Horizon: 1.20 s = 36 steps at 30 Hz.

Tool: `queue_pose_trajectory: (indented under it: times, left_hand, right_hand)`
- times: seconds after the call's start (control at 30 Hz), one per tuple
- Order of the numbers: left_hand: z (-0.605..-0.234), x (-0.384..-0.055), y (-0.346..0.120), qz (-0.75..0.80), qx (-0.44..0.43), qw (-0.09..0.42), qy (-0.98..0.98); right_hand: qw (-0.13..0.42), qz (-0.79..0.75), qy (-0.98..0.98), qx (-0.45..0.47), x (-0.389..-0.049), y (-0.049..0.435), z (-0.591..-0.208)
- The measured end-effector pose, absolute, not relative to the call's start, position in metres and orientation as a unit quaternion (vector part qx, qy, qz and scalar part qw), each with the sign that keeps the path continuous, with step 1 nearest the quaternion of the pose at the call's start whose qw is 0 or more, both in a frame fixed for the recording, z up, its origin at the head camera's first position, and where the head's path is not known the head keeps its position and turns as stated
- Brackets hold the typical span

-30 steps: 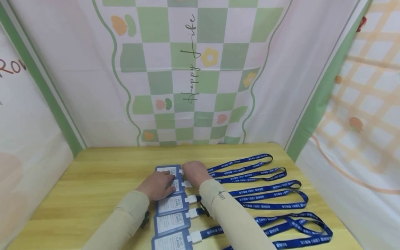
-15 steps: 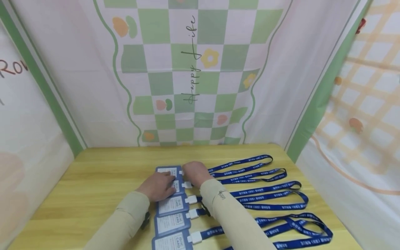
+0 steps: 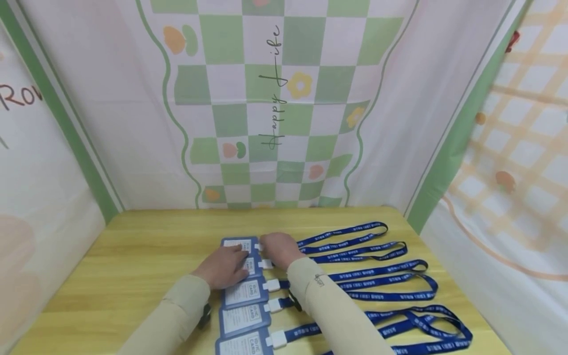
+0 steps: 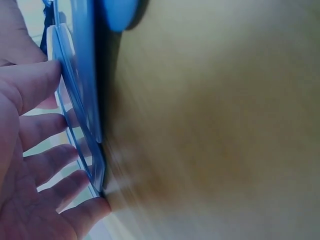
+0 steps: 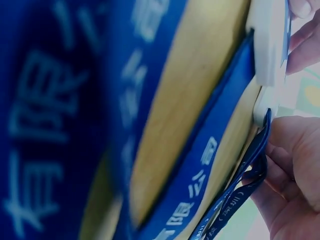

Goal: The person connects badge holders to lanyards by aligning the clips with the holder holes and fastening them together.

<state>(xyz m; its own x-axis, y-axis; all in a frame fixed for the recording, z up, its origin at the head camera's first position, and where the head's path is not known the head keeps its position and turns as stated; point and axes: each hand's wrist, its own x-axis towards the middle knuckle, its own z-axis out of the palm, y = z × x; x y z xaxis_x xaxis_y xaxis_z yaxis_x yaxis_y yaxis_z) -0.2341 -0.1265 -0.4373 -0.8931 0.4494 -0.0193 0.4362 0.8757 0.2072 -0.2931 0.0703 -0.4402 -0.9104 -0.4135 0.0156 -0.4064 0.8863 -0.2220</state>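
Several blue-framed ID card holders (image 3: pixel 242 318) lie in an overlapping column on the table, white clips and navy lanyards pointing right. My left hand (image 3: pixel 222 268) rests on the two farthest holders. In the left wrist view, its fairly straight fingers (image 4: pixel 50 162) touch the holders' faces and edges. My right hand (image 3: pixel 280 250) is beside the far clips. Seen from the right wrist, its thumb and fingers pinch a navy lanyard (image 5: pixel 250 182) just below a white clip (image 5: pixel 261 106). From the head view, the right hand and sleeve cover parts of the lanyards.
Lanyard loops (image 3: pixel 390 286) spread across the right side of the wooden table (image 3: pixel 133 266), the nearest one twisted over itself. Patterned cloth (image 3: pixel 284 123) hangs behind the table's far edge and on both sides.
Both hands stay nearly in place at the far holders and lanyard. The whole head view has shifted slightly downward in the frame.
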Motion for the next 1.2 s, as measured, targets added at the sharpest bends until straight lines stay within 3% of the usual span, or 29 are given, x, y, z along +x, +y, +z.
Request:
queue_pose_trajectory:
  times: [0.13, 0.4, 0.7, 0.93, 1.2]
  left_hand:
    - [-0.435, -0.232, -0.126, 0.106, 0.221, 0.036, 0.969]
    - [-0.435, -0.23, -0.128, 0.104, 0.217, 0.025, 0.97]
    - [-0.429, -0.224, -0.133, 0.098, 0.195, -0.031, 0.975]
    - [-0.422, -0.22, -0.142, 0.087, 0.175, -0.068, 0.978]
    - [-0.408, -0.209, -0.156, 0.095, 0.157, -0.096, 0.978]
  right_hand:
    - [0.036, -0.122, 0.972, -0.197, -0.291, 0.071, -0.44]
    - [0.027, -0.086, 0.972, -0.217, -0.287, 0.071, -0.443]
    - [-0.007, -0.08, 0.967, -0.241, -0.283, 0.072, -0.437]
    - [-0.01, -0.104, 0.972, -0.21, -0.283, 0.08, -0.43]
    - [-0.055, -0.085, 0.975, -0.196, -0.277, 0.096, -0.417]
